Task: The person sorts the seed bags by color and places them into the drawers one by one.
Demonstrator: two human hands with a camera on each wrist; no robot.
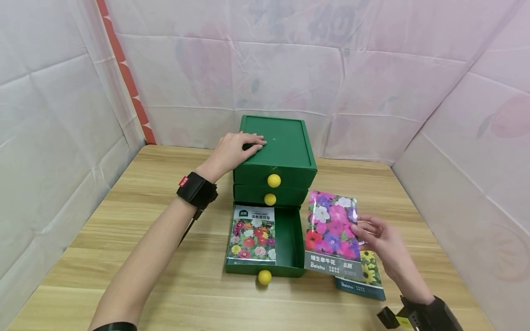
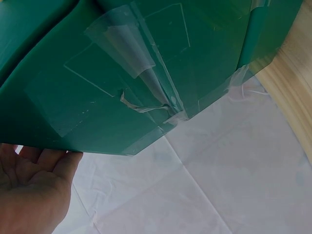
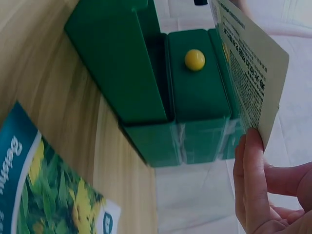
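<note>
A: What is seen first, going from the biggest thing down?

B: A wooden table point(image 1: 165, 276) with pale, straight-grained planks is seen, walled in by creased white sheeting with a faint pink print. Toward the back of it a green three-drawer cabinet point(image 1: 285, 151) is set, boxy, matte, with a recessed flat top. Clear tape is seen stuck across its green side in the left wrist view.

A: And the drawers?

B: The two upper drawers are shut, each fitted with a round yellow knob point(image 1: 273, 180). The bottom drawer point(image 1: 290, 239) is pulled out toward the person. A glossy zinnia seed packet point(image 1: 252, 235), rectangular and printed with mixed blooms, is laid flat inside it on the left side.

A: How is the left hand point(image 1: 236, 149) placed?

B: It is laid on the cabinet's top at the left edge, palm down, fingers extended and nearly straight. Nothing is gripped; the surface is only pressed or touched.

A: And the right hand point(image 1: 378, 239)?

B: A morning glory seed packet point(image 1: 331, 234), shiny film printed with pink, purple and white flowers, is pinched at its right edge between thumb and curled fingers. It is held tilted just to the right of the open drawer, above the table. Its back, covered in fine print, is shown in the right wrist view.

A: Anything smaller?

B: A sunflower seed packet point(image 1: 364, 276) with a teal border is left flat on the table, partly covered by the held packet. Black wrist straps are worn on both arms.
</note>
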